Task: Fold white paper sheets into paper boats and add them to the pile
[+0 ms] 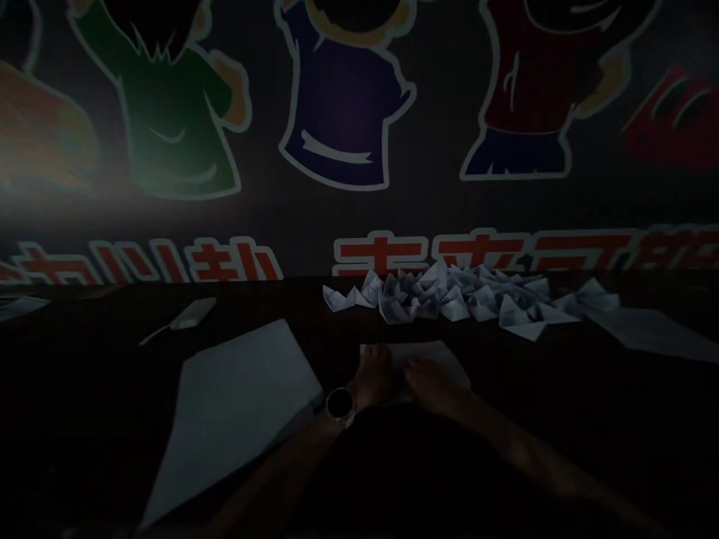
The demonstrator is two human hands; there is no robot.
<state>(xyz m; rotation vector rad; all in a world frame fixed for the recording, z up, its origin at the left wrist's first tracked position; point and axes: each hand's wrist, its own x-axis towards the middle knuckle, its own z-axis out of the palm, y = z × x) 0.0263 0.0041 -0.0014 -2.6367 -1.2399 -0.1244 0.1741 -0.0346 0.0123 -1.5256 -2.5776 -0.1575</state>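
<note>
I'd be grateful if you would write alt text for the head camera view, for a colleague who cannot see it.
The left hand and right hand rest on a white paper sheet on a dark table. The left wrist wears a round wristwatch. Folded paper boats lie piled beyond, a larger paper sheet lies leftward, and a cartoon mural fills the wall.

Pale grey-white paper boats on a near-black tabletop.

Above the boats, a dark wall mural bore a green shirt, a navy-purple shirt and a dark red shirt, all white-outlined, over red white-edged lettering. Below the boats, the paper sheet was grey-white; the wristwatch showed a silver bezel and black face.
</note>
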